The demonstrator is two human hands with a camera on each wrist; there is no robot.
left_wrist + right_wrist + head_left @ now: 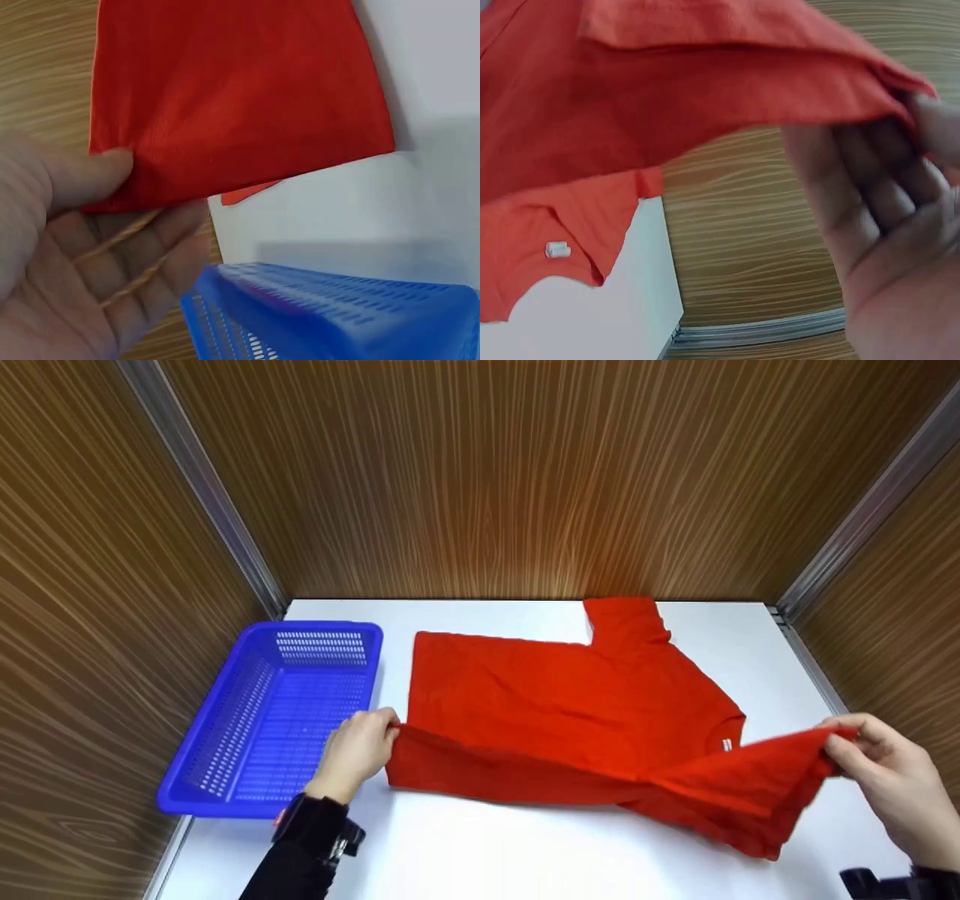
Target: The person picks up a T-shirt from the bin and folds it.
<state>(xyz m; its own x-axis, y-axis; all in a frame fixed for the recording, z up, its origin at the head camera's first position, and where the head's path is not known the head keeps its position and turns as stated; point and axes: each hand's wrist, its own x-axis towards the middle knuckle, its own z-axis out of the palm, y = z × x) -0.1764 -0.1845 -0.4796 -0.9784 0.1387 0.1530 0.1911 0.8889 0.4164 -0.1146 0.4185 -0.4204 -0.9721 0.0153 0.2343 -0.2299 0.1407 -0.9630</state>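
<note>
A red T-shirt lies spread on the white table, its collar with a small white label toward the right and one sleeve pointing at the back wall. My left hand pinches the near corner of its hem between thumb and fingers; the left wrist view shows the thumb on top of the cloth. On the right, my right hand grips the near side by the shoulder and sleeve, and that cloth is lifted off the table. Between both hands the near edge is raised in a long fold.
A blue perforated basket stands at the left of the white table, close beside my left hand. Wood-grain panels enclose the table at the back and both sides, with metal strips at the corners.
</note>
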